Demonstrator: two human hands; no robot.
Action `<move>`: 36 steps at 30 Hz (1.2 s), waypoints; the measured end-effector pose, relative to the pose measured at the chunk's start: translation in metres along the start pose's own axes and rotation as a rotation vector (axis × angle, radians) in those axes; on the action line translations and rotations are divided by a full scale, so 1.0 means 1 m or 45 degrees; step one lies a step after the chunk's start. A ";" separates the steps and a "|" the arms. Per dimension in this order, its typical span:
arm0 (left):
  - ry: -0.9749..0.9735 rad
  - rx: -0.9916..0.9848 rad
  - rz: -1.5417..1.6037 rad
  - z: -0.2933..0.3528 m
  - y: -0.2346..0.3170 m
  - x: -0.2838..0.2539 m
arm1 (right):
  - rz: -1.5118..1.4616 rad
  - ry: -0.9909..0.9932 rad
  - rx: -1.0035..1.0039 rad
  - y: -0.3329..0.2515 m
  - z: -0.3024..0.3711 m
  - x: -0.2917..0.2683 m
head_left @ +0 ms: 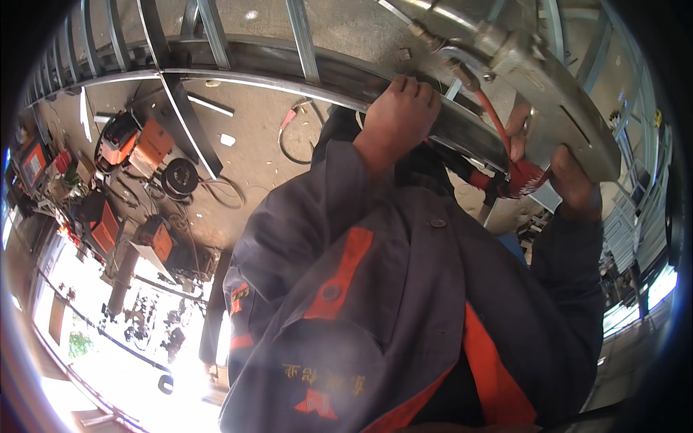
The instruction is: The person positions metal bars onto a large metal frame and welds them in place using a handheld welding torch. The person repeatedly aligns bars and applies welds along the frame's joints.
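My left hand [401, 115] is closed over the edge of a long dark steel beam [267, 65], its knuckles facing up. On the right, my right hand [574, 177] grips the lower end of a bulky beige-grey metal tool [559, 101] with a long slot in its side. Its thumb side and a few fingertips show around the tool; the rest is hidden. A curved metal pipe with fittings [462, 61] joins the tool's upper left, and a red hose [494, 119] runs down from there. Beside my right hand hangs a red woven piece [523, 180].
Several grey metal bars [302, 40] join the beam from the far side. Orange-and-black machines [148, 144], a black cable reel [179, 177] and loose cables lie on the floor at left. A red-handled cable clamp [289, 119] lies below the beam. Metal framing [635, 209] stands at right.
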State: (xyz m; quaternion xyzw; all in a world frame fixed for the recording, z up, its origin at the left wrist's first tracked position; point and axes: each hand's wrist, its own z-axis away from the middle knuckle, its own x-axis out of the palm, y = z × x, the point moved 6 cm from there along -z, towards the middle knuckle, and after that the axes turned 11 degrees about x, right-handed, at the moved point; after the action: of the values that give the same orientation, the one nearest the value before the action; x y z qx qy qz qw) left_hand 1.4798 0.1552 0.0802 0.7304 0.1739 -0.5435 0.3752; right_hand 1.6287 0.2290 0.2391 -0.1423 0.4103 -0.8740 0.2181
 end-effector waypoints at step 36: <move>-0.800 -0.947 -0.306 0.142 -0.278 -0.145 | -0.705 0.778 -0.242 0.135 0.119 -0.033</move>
State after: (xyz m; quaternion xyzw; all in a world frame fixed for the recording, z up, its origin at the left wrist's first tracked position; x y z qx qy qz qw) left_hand 1.1510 0.2560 0.0958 0.3230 0.3175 -0.6779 0.5790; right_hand 1.7441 0.0909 0.2056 -0.0010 0.4810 -0.8599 -0.1707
